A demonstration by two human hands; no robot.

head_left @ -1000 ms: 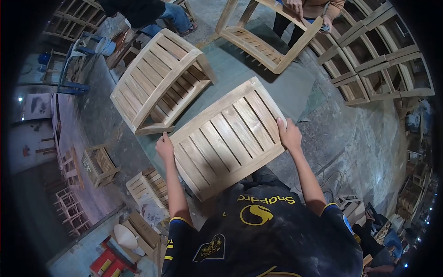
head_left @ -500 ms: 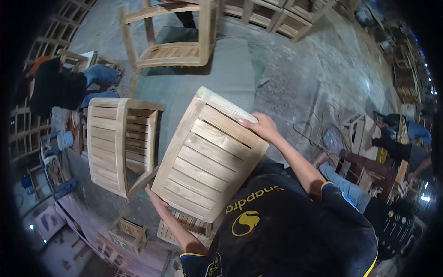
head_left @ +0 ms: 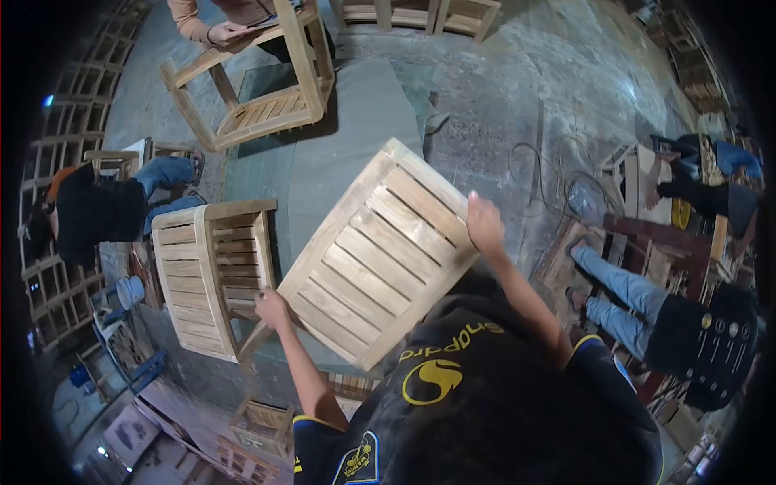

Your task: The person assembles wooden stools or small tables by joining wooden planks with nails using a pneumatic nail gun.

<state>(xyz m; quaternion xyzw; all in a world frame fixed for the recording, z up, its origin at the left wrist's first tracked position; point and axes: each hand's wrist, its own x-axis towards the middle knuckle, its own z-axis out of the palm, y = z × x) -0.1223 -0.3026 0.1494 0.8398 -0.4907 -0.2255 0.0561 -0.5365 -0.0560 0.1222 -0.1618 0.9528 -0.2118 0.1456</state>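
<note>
A slatted wooden piece point(head_left: 374, 250) with a pale frame is held tilted in front of my body. My left hand point(head_left: 273, 309) is closed on its lower left edge, close to a second slatted wooden piece point(head_left: 186, 279) standing at the left. At the upper right edge, my right hand point(head_left: 485, 226) grips the frame, with its fingers partly hidden. Under the held piece lies a grey-green mat point(head_left: 343, 105) on the floor.
At the top, another person's hand point(head_left: 228, 32) is at a wooden frame point(head_left: 267, 113). One person point(head_left: 105, 206) sits at the left; another point(head_left: 695, 335) is at the right. Cables point(head_left: 558, 174) lie on the floor. More wooden frames point(head_left: 408, 14) stand at the top edge.
The held piece has turned clockwise and shifted slightly right. My left hand has moved up along its edge. The other person's hand and arm now show at the top.
</note>
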